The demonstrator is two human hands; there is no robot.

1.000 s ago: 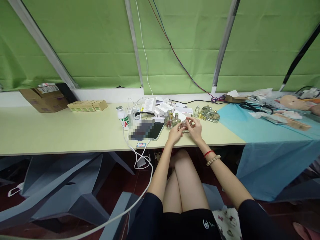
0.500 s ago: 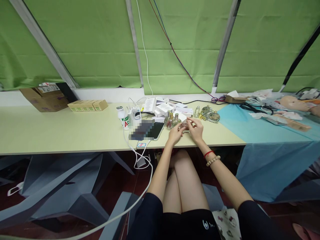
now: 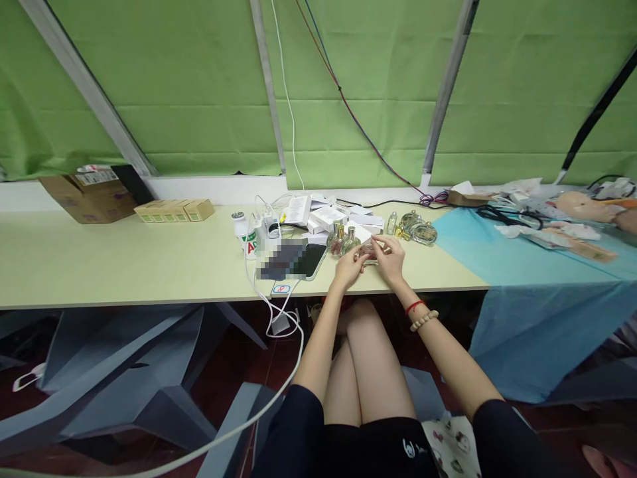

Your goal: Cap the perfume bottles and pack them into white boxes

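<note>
Right at the near edge of the desk [image 3: 124, 265], just to the right of the dark phone [image 3: 312, 259], the person holds a small glass bottle [image 3: 369, 250] between both hands. The left hand [image 3: 350, 265] is curled narrow against the bottle's side and steadies it. The right hand [image 3: 391, 259] closes on it from the other side, its fingertips [image 3: 379, 243] pinched together at the top. The bottle is low over the desk; from where I stand I cannot tell whether its base touches the surface.

Just behind the phone's right end stand two or three gold-capped perfume bottles [image 3: 343, 240], close to the left hand's knuckles. Further right of the phone, past the hands, sit rounder glass bottles [image 3: 421, 231]. Behind the phone lies a heap of small white cartons [image 3: 326, 216], and to its left a small white bottle with a red and green label [image 3: 247, 240] and a tangle of white charging cable [image 3: 269, 312] that drops off the desk edge.

The risk, as I judge it, is in the crowding. A twist or a slip of the fingers on smooth glass could knock the left knuckles into the upright bottles behind, and they would topple against one another. The held bottle is also near the desk's edge, above bare knees and floor; if the grip loosens, it could roll off and break or spill.
</note>
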